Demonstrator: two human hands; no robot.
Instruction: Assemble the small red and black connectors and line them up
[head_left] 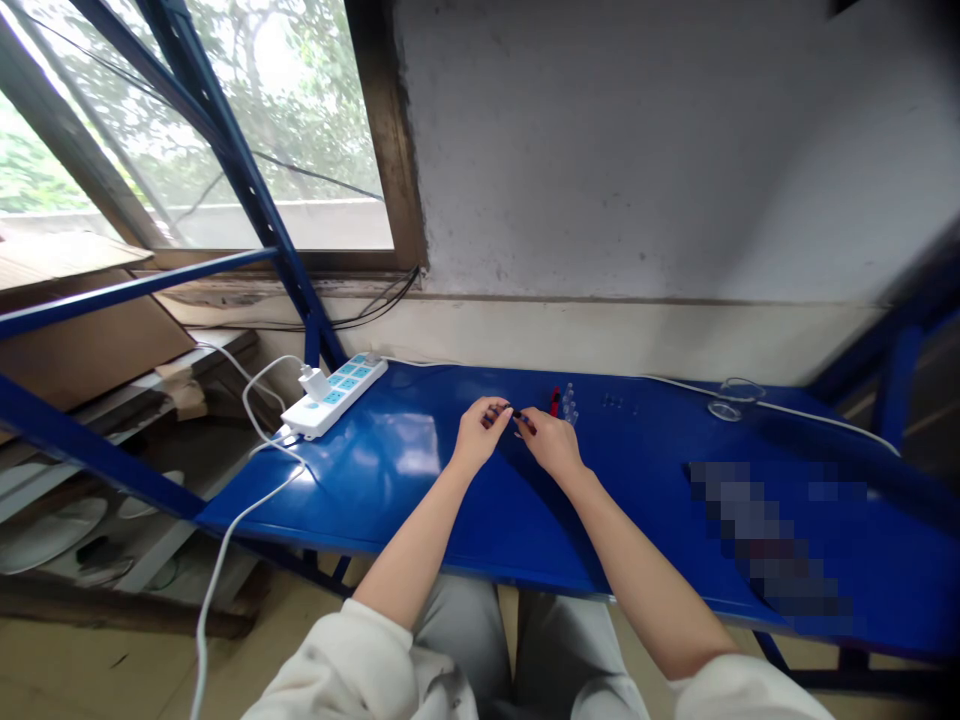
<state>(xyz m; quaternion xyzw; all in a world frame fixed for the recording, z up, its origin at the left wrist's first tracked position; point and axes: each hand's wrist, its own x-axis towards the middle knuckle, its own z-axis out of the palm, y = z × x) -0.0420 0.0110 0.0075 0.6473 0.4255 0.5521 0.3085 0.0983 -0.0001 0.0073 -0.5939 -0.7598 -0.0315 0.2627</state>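
Over the blue table, my left hand and my right hand meet at the fingertips. Both are closed in a pinch around a small dark piece, too small and too covered by fingers to name. Just beyond my right hand stands a small red object. Beside it is a cluster of small clear plastic pieces. A few more tiny clear pieces lie farther right.
A white power strip with a plugged-in white adapter sits at the table's left end, its cable hanging over the edge. A clear round item lies by a thin white cable at the back right. A pixelated dark object lies at right.
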